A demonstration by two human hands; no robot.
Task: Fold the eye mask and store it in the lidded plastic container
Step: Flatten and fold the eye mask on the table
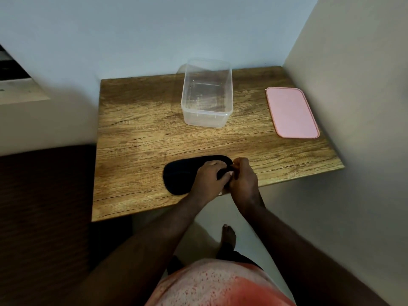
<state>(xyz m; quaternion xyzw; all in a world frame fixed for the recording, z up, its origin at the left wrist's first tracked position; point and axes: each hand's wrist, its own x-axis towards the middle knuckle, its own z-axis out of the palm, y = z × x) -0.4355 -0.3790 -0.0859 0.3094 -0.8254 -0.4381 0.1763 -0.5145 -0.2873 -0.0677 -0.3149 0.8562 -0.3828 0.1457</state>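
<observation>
Though dim, hands (208, 178) (242, 181) seemingly on mask (180, 175).

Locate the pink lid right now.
Head view: the pink lid lies flat near the right edge of the wooden table, to the right of the open clear container and apart from it, farther back than the eye mask.

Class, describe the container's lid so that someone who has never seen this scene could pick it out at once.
Start at the wooden table in the room's corner. On its right side, near the wall, the lid lies flat, apart from the clear container. It is the only pink thing on the table, a flat rounded rectangle.
</observation>
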